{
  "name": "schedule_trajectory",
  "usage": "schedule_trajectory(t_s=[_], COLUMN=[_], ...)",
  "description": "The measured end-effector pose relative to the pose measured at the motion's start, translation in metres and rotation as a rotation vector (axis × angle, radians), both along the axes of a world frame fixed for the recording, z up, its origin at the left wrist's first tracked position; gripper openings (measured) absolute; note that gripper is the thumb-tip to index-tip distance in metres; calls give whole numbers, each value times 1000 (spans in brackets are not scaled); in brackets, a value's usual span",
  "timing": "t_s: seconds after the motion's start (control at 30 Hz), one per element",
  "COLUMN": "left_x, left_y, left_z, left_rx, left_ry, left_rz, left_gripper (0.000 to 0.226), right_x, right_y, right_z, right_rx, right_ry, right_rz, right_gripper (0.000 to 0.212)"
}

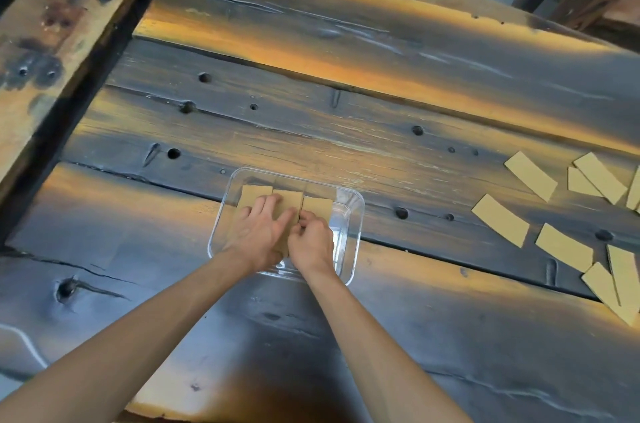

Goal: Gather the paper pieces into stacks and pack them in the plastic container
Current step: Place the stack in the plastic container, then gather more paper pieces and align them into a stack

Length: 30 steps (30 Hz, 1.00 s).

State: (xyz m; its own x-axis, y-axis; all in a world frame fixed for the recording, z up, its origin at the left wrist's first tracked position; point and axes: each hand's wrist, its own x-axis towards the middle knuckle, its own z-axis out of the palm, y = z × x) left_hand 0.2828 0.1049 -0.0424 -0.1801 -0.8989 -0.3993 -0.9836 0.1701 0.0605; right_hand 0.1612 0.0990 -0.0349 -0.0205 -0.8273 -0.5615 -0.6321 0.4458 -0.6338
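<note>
Inside clear plastic container [356, 215]: left hand [259, 232] flat, fingers spread on tan paper stacks [317, 206]; right hand [311, 242] curled, pinching a stack's edge

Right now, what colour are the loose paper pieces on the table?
Tan, kraft-like brown paper pieces; the head view shows them clearly.

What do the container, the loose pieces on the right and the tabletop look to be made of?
Container: clear, glossy plastic; the wood shows through its walls.
Loose pieces: matte tan paper or thin card, flat, clean-cut edges; hard to say which.
Tabletop: rough wooden planks, dark-stained with orange streaks, showing grain, cracks and holes.
</note>
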Motion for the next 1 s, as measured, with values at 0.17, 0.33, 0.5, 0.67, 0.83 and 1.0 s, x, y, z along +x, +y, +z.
schedule_trajectory(t_s=[0.17, 0.33, 0.5, 0.67, 0.83, 1.0], left_x=[2, 0, -10, -50, -119, -205], left_y=[1, -3, -21, -45, -61, -81], left_z=[3, 15, 49, 71, 73, 54], left_rx=[1, 20, -110, -156, -105, -85], left_ry=[-3, 45, 317, 385, 360, 351], left_rz=[-12, -12, 52, 39, -25, -97], left_gripper=[85, 92, 103, 115, 124, 110], right_x=[-2, -10, -41, -105, -190, -304], right_y=[3, 4, 1, -13, -28, -33], right_z=[1, 9, 26, 42, 45, 36], right_rx=[-30, -48, -207, -358, -358, -289], right_ry=[-31, -54, -139, -211, -146, 44], right_rz=[-28, 15, 49, 15, -21, -45], right_gripper=[39, 32, 27, 23, 27, 32])
